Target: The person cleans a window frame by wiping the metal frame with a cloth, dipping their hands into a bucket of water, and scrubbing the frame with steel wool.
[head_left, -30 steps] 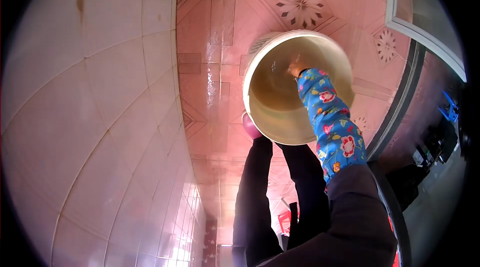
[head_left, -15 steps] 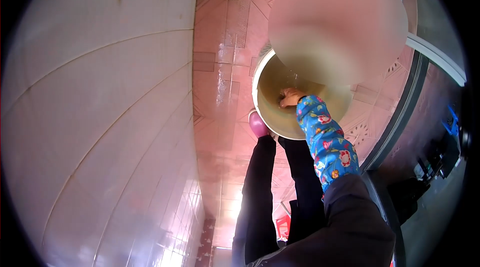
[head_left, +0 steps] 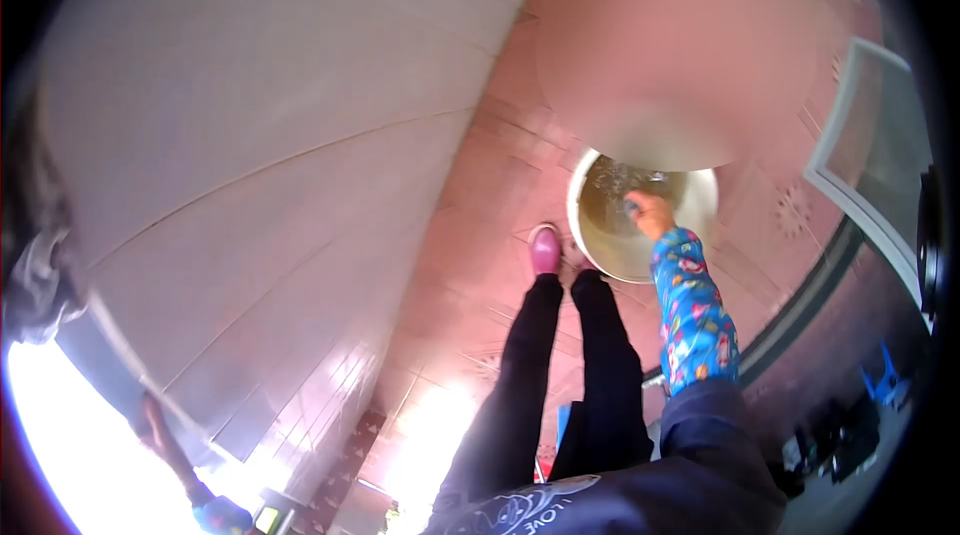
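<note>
My right hand (head_left: 652, 214) is over a white-rimmed bucket (head_left: 573, 210) that stands on the floor. Its fingers are curled around something small and dark that I cannot make out. The brownish water (head_left: 612, 197) in the bucket is rippled and splashing near the fingers. A blue floral sleeve cover (head_left: 692, 310) runs up my right forearm. Far off at the lower left, my left hand (head_left: 158, 427) is beside the edge of the tiled wall, dark against bright light; its fingers are not clear. A round blurred patch hides the bucket's far side.
A pale tiled wall (head_left: 290, 135) rises on the left of the pink tiled floor (head_left: 500, 185). My pink shoe (head_left: 545, 250) is beside the bucket. A framed glass panel (head_left: 880, 125) and a dark floor track (head_left: 800, 305) lie to the right. Grey cloth (head_left: 45, 280) hangs far left.
My right hand has risen from down in the bucket to higher over the water, which now splashes. The view has tilted and pulled back, and my left hand has come into sight.
</note>
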`<control>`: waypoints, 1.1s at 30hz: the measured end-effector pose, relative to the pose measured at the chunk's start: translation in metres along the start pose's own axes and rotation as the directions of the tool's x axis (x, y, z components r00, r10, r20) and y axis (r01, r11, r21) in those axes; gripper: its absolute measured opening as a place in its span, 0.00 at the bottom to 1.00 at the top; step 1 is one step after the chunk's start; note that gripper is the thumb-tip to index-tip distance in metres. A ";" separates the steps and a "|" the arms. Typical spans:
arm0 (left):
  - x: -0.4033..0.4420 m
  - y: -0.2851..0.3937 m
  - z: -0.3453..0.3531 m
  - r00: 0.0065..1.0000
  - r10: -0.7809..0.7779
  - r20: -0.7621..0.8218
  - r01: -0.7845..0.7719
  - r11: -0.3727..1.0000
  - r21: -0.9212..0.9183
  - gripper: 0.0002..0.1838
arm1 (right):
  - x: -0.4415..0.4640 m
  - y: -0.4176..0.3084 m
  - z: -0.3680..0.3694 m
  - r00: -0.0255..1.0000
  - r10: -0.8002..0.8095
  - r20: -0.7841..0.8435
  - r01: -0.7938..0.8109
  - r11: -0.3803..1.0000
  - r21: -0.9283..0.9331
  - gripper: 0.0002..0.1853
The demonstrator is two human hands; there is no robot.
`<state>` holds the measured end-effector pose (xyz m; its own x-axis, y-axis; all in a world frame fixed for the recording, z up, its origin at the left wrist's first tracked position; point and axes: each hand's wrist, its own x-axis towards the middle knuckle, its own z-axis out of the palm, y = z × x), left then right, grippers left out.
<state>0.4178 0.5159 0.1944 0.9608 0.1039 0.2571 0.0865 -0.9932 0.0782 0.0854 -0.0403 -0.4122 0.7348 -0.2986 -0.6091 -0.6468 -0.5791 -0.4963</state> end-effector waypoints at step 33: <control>-0.060 0.038 0.018 0.916 0.300 -0.267 -0.401 0.639 -0.656 0.28 | -0.265 -0.747 -0.221 0.336 -0.920 0.200 0.923 0.364 0.127 0.20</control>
<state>0.3678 0.4709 0.1650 0.8352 -0.1889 0.5165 -0.5031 -0.6417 0.5789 0.4188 0.3040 0.2571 0.8013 0.5842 0.1287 0.4162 -0.3899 -0.8215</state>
